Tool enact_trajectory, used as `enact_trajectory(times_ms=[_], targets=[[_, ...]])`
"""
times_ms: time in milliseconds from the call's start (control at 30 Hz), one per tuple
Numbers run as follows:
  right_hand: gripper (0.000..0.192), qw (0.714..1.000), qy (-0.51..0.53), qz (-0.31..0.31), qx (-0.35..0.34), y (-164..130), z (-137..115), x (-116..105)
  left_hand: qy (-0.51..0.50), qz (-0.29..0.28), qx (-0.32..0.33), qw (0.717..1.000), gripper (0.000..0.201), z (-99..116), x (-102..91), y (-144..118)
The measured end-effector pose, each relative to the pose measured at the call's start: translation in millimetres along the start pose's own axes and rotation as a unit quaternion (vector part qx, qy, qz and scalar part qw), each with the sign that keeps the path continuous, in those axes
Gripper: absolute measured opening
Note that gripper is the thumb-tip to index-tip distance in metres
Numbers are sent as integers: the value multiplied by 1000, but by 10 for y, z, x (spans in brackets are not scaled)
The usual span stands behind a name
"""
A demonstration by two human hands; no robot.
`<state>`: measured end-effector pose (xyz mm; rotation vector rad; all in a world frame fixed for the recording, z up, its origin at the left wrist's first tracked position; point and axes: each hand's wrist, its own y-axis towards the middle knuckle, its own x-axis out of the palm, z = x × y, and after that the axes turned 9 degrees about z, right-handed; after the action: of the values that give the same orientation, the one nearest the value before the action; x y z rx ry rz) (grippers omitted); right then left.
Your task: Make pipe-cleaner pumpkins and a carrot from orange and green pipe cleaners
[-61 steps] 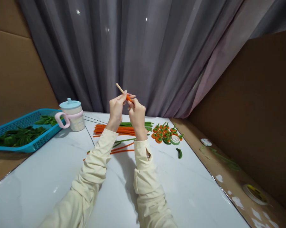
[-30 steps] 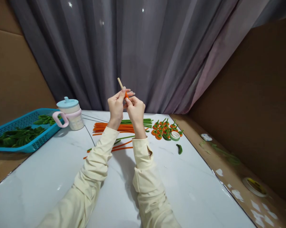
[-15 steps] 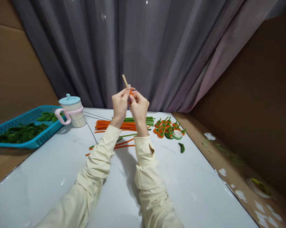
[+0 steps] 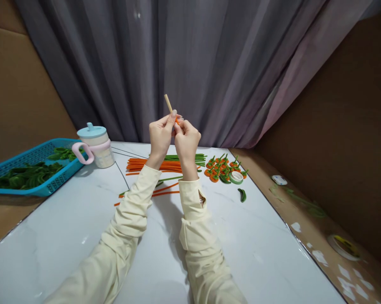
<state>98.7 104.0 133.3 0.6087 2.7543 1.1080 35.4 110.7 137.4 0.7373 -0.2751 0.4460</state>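
My left hand (image 4: pixel 160 134) is closed on a thin wooden stick (image 4: pixel 168 102), which tilts up and to the left out of the fingers. Close against it, my right hand (image 4: pixel 187 140) pinches an orange pipe cleaner (image 4: pixel 177 121) at the stick's lower part; the fingers hide most of it. Below the hands, a bundle of orange pipe cleaners (image 4: pixel 140 165) lies on the white table (image 4: pixel 241 253), with green pipe cleaners (image 4: pixel 200 159) behind. Several small orange pumpkin shapes with green stems (image 4: pixel 213 178) sit to the right, beside a roll of green tape (image 4: pixel 236 177).
A blue basket (image 4: pixel 44 190) with green leaf-like pieces stands at the left, next to a lidded cup (image 4: pixel 103 154) with a pink handle. A curved green piece (image 4: pixel 242 195) lies at the right. Paper scraps (image 4: pixel 319 256) and another tape roll (image 4: pixel 344 247) are beyond the table's right edge.
Both hands have risen very slightly together with the stick. The fingers stay pinched at the orange pipe cleaner, and the view has shifted a little.
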Motion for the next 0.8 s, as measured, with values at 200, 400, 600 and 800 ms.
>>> enact_trajectory(times_ms=[200,400,600,800], targets=[[16,1000,-13,15,-8,-9,-23,-17,8,8,9,1000,23,23,12,-18],[17,999,-38,26,-27,-23,-22,-3,21,10,24,999,31,-5,17,-15],[21,996,-71,18,-55,-24,-5,-11,-10,-14,6,1000,34,-91,-2,29],[25,996,-79,5,-50,-30,-62,-21,-59,-24,-23,998,33,-99,-20,43]])
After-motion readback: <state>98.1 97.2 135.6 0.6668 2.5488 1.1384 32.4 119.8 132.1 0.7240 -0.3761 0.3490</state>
